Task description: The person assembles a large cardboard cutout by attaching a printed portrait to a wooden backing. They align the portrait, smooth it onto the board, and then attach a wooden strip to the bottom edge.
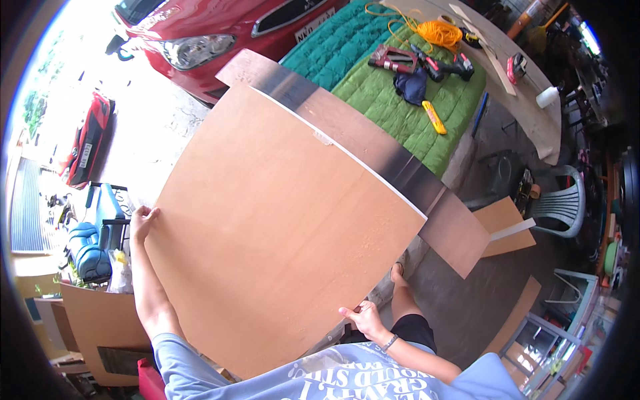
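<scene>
A large tan plywood sheet (267, 220) is held out in front of me, covering much of the view. My left hand (142, 221) grips its left edge, thumb on the top face and fingers out of sight underneath. At the near right edge, my right hand (363, 318) pinches the sheet between thumb and curled fingers. A white strip runs along the sheet's far edge. Beyond that edge, partly covered by the sheet, lies a longer brownish board (373, 140) with dark shiny bands across it.
Green quilted padding (400, 113) beyond the boards carries power tools, a yellow-handled cutter (434, 118) and orange rope (437, 35). A red car (220, 40) stands at the far left. A plastic chair (557, 203) and a glass-paned frame (533, 347) are at right; a blue chair (100, 233) is at left.
</scene>
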Motion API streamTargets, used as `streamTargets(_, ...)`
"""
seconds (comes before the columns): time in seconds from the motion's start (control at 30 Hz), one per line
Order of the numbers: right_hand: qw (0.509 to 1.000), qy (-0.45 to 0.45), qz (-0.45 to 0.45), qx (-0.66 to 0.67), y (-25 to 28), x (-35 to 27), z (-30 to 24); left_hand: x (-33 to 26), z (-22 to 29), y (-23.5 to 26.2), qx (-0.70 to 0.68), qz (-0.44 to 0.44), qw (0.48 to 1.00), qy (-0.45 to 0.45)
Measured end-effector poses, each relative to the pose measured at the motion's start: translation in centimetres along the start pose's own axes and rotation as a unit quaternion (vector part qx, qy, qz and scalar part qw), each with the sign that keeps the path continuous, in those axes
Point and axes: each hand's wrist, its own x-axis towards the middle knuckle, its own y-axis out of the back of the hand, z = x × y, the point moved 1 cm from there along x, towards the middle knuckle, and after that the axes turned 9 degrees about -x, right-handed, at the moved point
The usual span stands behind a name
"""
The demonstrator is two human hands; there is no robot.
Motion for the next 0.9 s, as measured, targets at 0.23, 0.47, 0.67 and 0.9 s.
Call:
streamTargets(0.23, 0.999, -0.007, 0.024, 0.027, 0.6, 3.4, 1.8, 4.0, -2.3, -8.0, 0.061, 0.005, 0.998, -0.001)
streamTargets(0.47, 0.94, -0.142, 0.113, -0.288, 2.6, 4.2, -1.2, 3.0, 1.4, -15.6, 0.202, 0.053, 0.977, -0.039)
streamTargets(0.67, 0.901, 0.023, 0.169, -0.399, 11.4, 6.1, -14.5, -1.7, 15.9, -28.0, 0.007, 0.059, 0.966, -0.253)
streamTargets(0.9, 0.716, 0.238, 0.389, -0.529, 25.5, 21.9, -31.6, -7.0, 30.5, -40.6, -0.012, 0.006, 0.962, -0.274)
